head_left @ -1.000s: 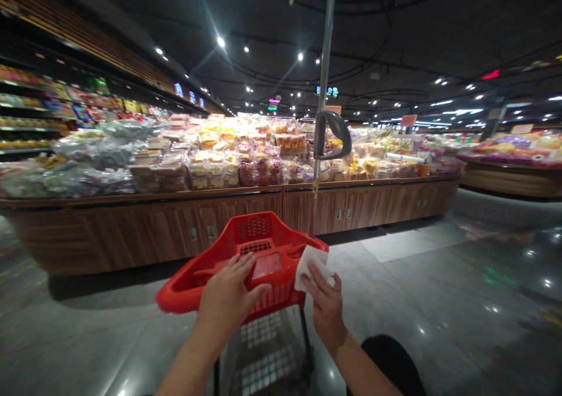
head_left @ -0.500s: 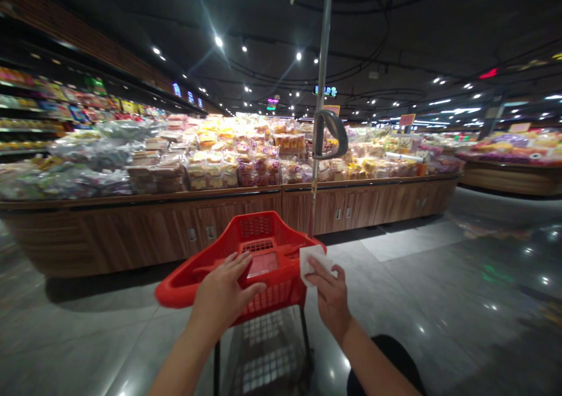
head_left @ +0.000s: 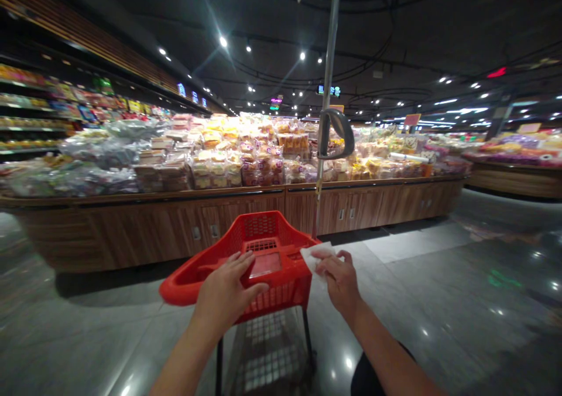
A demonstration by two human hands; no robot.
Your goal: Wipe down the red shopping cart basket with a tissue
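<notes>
A red plastic shopping cart stands right in front of me, with a grey metal frame below its basket. My left hand is at the near side of the basket, fingers spread and thumb out, holding nothing. Whether its palm touches the cart is hidden. At the cart's right corner my right hand pinches a white wipe between thumb and fingers. A clear upright pole carrying a grey loop handle rises behind the cart's right corner.
A long wooden display counter heaped with bagged foods stands just beyond the cart. Stocked shelves line the left wall. Another rounded counter is at the right. Grey tiled floor lies on the right.
My right hand has shifted slightly right, and the wipe has tilted from facing me to lying flatter. My left hand stays spread at the cart. The view has turned a little left.
</notes>
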